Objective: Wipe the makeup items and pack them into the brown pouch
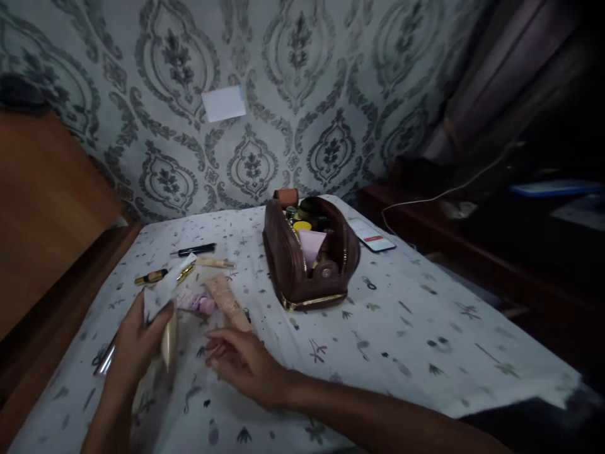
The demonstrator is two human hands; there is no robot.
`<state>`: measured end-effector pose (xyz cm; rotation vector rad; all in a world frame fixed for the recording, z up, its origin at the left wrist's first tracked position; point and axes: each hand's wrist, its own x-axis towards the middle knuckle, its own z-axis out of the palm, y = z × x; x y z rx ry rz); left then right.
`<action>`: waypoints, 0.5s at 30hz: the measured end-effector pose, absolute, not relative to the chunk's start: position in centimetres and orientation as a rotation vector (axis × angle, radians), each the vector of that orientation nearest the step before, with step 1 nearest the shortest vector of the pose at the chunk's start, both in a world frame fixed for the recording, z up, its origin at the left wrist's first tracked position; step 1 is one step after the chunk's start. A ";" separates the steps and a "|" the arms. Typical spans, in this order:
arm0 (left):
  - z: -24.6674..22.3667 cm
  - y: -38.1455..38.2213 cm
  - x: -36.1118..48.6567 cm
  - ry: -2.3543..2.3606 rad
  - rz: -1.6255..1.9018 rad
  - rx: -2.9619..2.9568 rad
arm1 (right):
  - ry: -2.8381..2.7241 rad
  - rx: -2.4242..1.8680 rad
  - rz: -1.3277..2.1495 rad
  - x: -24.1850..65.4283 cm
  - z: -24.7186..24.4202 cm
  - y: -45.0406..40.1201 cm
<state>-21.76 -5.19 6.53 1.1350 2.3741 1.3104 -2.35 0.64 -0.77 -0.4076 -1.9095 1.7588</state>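
Cloth (406, 353), left side: left hand (135, 340) pinches a pale item (169, 343); right hand (250, 369), half-open, seemingly empty, might nudge the adjacent tube (225, 299).

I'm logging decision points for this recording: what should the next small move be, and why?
Probably to close the right hand on the flat peach-coloured tube: that hand looks empty and is close to the tube's near end, while the left hand is already occupied with a pale, blurred item.
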 end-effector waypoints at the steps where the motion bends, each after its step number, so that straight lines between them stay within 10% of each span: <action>1: 6.6 -5.1 -20.7 2.211 1.437 1.133 | -1.895 -0.375 1.771 -2.2 -0.6 0.7; 15: 6.5 -3.2 -16.2 1.970 1.382 1.230 | -1.358 -0.260 2.433 -2.4 0.9 1.5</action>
